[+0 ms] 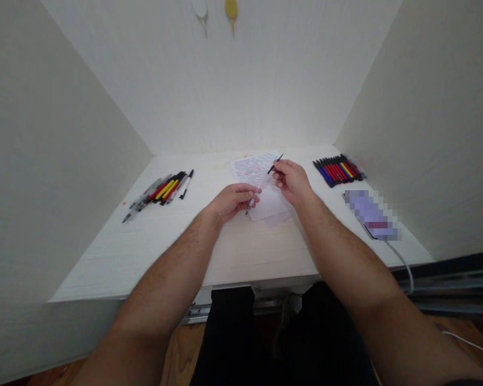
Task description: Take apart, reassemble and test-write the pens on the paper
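My left hand (235, 201) is closed on a pen (252, 200) with a pale barrel and a dark lower end, tilted up to the right. Between the fingertips of my right hand (293, 179) is a slim black pen part (275, 164); whether it is a cap or a tip piece I cannot tell. Both hands hover over a white sheet (268, 203). Behind it lies a paper (249, 166) covered in coloured pen strokes.
A loose pile of pens (167, 190) lies on the left, beside a single white-and-black pen (187, 184). At right sits a neat row of blue, red and yellow pens (338, 170), with a blurred-out phone (370, 214) and its cable (404, 262) nearer me. Walls enclose the white desk (249, 257).
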### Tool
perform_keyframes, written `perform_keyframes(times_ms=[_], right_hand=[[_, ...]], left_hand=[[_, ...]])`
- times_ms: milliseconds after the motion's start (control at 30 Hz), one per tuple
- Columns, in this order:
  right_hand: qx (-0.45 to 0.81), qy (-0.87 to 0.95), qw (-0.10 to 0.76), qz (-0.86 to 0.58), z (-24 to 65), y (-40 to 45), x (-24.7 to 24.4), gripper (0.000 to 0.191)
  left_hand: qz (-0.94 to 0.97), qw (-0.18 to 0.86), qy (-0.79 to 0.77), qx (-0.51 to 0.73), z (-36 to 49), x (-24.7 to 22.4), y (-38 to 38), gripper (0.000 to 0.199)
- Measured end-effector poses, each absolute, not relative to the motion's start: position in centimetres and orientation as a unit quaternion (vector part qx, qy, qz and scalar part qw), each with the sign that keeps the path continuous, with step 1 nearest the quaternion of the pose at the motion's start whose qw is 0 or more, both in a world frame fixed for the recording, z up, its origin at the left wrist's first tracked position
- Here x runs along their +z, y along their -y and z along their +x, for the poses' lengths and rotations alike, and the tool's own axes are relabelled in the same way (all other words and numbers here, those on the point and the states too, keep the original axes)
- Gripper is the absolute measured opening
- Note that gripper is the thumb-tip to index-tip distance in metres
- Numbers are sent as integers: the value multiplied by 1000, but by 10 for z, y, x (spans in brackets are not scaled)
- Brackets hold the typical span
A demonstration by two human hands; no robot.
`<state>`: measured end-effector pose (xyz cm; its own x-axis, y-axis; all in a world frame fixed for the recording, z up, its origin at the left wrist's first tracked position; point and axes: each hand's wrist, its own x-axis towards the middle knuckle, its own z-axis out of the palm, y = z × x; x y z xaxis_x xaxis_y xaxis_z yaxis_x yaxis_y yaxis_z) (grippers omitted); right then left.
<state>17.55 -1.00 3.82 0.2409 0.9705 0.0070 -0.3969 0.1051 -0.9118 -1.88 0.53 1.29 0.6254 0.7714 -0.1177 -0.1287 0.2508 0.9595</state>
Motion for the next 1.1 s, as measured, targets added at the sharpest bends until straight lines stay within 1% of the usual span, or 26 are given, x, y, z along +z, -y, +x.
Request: perform_keyframes(times_ms=[467,567,667,967,1100], right_hand=[[511,355,657,-426,176,12,39,13],[526,389,626,-424,174,14,40,12],[543,417,590,-428,173,17,41,16],[534,433,574,-446,173,18,38,24],[535,452,562,-440,170,19,38,25]], left_hand=[[517,749,-276,309,-20,15,-6,30],[518,748,-278,309,-20,15,-6,31],[515,745,-284,316,-20,15,-7,31],[511,749,-282,314,-20,16,-6,29],[514,749,-280,311,-20,17,-5,29]])
